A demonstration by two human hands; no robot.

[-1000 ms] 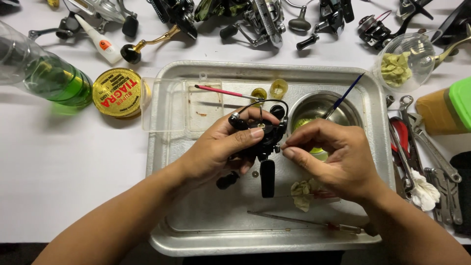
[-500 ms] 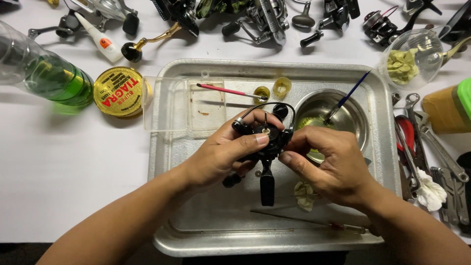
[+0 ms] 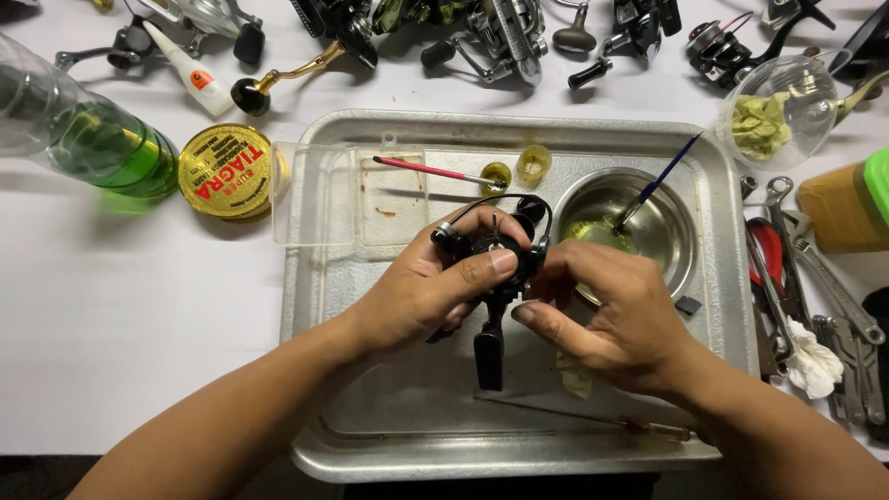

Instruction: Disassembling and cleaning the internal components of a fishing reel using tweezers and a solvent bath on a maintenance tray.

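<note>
Spinning reel (image 3: 491,264), black and compact, sits held above the middle of the metal tray (image 3: 370,389), its foot and stem hanging down toward the tray floor. It looks rigid and fairly dense for its size, metal and hard plastic, so it should not flex under a firm grip; the thin wire bail arching over the top seems the one part likely to bend, and any grease on it would make the body slippery. The solid body and the stem look like the safest places to take hold.

The left hand (image 3: 417,296) is closed around the reel body from the left, thumb pressed across its face. The right hand (image 3: 616,310) is partly curled, its fingertips pinching at the reel's right side; whether they grip a small part there I cannot tell.

Nearest in the tray lies a thin rod-like tool (image 3: 574,417). Just behind the right hand is a steel bowl (image 3: 676,231) with yellowish liquid and a blue-handled brush (image 3: 662,176). Beyond the reel, a clear plastic lid (image 3: 343,194) and a pink-handled brush (image 3: 431,170). On the counter (image 3: 111,324): wrenches (image 3: 833,287) at right, a yellow tin (image 3: 222,170) and green bottle (image 3: 102,143) at left, and more reels (image 3: 500,32) along the far edge.
</note>
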